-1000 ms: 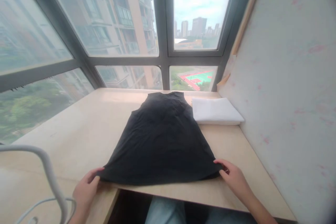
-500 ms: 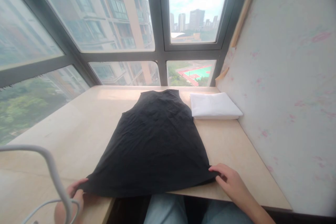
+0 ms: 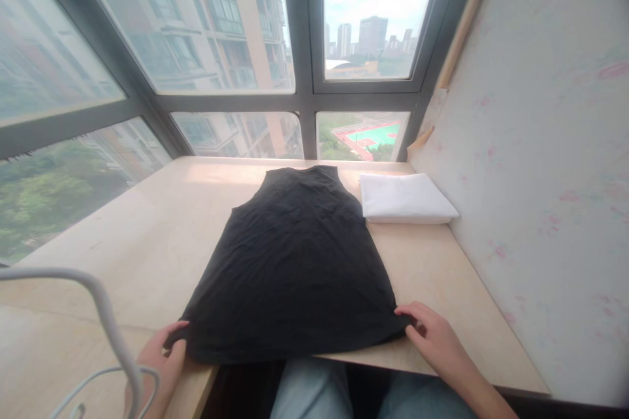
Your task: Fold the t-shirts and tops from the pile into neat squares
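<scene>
Two hands pinching black garment [image 3: 295, 262] hem corners, left hand [image 3: 160, 363], right hand [image 3: 435, 340], cloth flat between grips

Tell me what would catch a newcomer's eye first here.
The black sleeveless top spread flat in the middle of the wooden table, with the left hand and right hand at its two near hem corners. Beside its far right edge lies a folded white cloth, against the wall.
</scene>
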`<state>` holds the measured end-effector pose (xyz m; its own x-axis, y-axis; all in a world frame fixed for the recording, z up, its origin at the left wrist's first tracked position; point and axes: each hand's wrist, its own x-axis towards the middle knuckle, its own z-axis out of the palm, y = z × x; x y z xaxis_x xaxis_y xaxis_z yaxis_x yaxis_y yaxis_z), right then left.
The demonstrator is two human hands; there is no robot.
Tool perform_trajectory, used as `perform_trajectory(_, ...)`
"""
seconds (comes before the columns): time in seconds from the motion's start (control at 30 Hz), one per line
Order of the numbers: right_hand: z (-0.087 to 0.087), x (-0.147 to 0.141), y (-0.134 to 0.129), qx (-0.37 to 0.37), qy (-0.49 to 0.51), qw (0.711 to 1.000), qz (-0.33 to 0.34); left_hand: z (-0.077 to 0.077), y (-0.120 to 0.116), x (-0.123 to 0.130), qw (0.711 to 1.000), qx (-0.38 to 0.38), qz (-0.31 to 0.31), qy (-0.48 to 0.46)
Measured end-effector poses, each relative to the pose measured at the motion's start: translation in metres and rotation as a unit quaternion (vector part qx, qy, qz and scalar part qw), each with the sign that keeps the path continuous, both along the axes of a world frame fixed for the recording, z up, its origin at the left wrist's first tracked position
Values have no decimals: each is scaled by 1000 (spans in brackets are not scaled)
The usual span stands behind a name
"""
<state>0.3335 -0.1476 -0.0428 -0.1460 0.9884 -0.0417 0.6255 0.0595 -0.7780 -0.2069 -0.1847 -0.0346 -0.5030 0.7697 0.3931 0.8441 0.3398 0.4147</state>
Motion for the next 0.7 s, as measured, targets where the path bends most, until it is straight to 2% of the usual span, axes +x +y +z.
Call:
perform_trajectory(0.07,2,-4,1,8,3,1000,-7,9,0,19,996,-14,-10,89)
perform_trajectory(0.13,9,-15,3,33,9,999,-21,18,3,54,992,-18,-62,106)
perform_trajectory(0.2,18,-33,7,71,20,997,-28,27,6,105,982,-13,-179,56)
perform_trajectory(0.3,33,-70,10,128,34,991,-5,35,12,193,938,-36,-345,-17)
perform_trajectory(0.37,39,-92,9,161,39,986,26,38,17,243,909,-39,-412,-42)
perform_trajectory(0.43,40,-107,6,191,42,980,42,39,22,276,898,-32,-433,-66)
perform_trajectory(0.53,33,-114,1,223,31,974,21,39,31,295,904,-27,-425,-42)
perform_trajectory(0.7,19,-110,-5,253,-15,967,-1,40,36,293,908,18,-417,26)
